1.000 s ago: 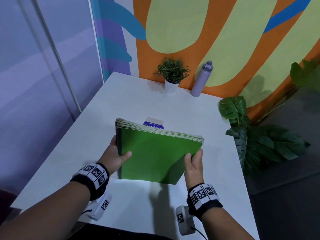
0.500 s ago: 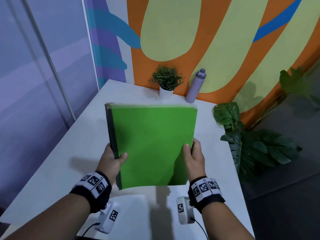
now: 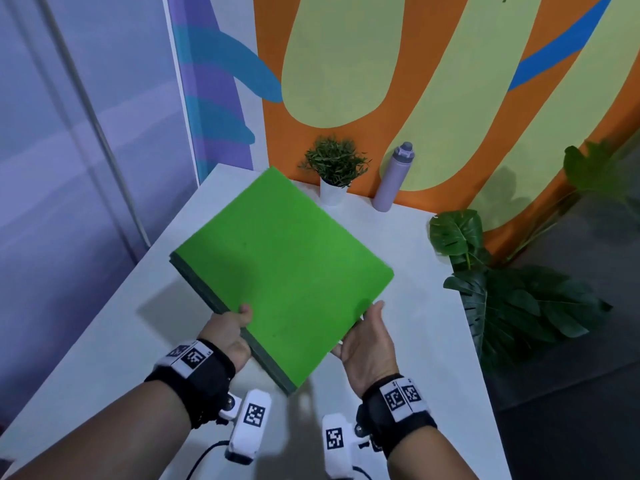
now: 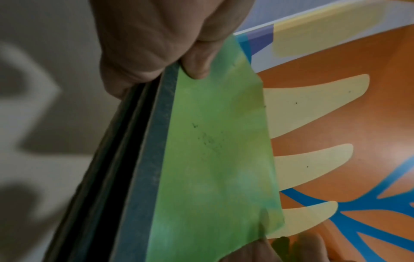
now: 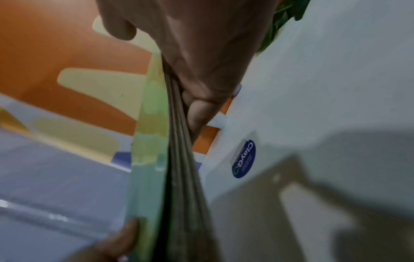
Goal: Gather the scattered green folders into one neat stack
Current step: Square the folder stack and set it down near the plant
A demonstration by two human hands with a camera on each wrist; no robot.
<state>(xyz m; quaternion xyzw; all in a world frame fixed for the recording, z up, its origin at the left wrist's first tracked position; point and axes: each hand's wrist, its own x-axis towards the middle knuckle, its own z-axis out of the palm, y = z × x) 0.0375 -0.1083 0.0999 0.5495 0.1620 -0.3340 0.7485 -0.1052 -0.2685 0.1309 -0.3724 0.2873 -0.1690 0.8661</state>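
Observation:
A stack of several green folders [image 3: 284,268] is held in the air above the white table [image 3: 408,258], turned diagonally with one corner toward me. My left hand [image 3: 230,336] grips its spine edge, thumb on the top cover. My right hand [image 3: 367,336] holds the near right edge, fingers underneath, thumb at the edge. In the left wrist view the left thumb [image 4: 199,65] presses the top cover of the folders [image 4: 212,159], whose dark spines show. The right wrist view has the folders [image 5: 177,177] edge-on, their page edges against my right fingers [image 5: 197,113].
A small potted plant [image 3: 334,171] and a lilac bottle [image 3: 394,178] stand at the table's far edge against the painted wall. A large leafy plant [image 3: 512,292] sits on the floor to the right. A blue-labelled item [image 5: 243,159] lies on the table under the stack.
The stack went from propped upright on its edge to lifted and rotated counter-clockwise, now diagonal. Both hands kept their hold, shifting lower along the near edges.

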